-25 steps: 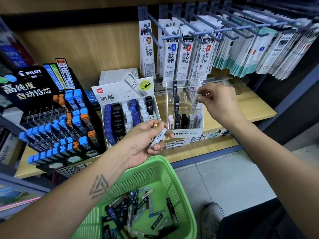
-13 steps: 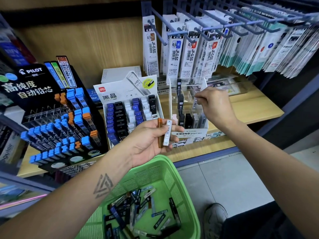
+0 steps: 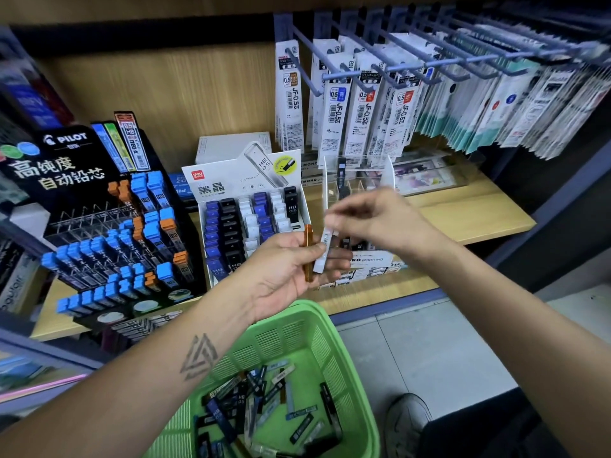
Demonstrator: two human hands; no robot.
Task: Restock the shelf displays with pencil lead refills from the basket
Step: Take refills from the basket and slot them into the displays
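My left hand holds an orange lead refill case and a white one upright in front of the shelf. My right hand reaches in from the right and its fingertips pinch the top of the white case. Behind them stands a clear Mono display with several slots. A white Deli display of blue, black and white cases sits to its left. The green basket below holds several loose refill cases.
A black Pilot display of blue and orange cases fills the shelf's left. Hanging packs of pen refills on hooks crowd the upper right. The wooden shelf edge runs below the displays. A shoe stands on the tiled floor.
My right hand has come back from the clear Mono display to my left hand and taken hold of the white case's top. The left hand has stayed roughly in place.
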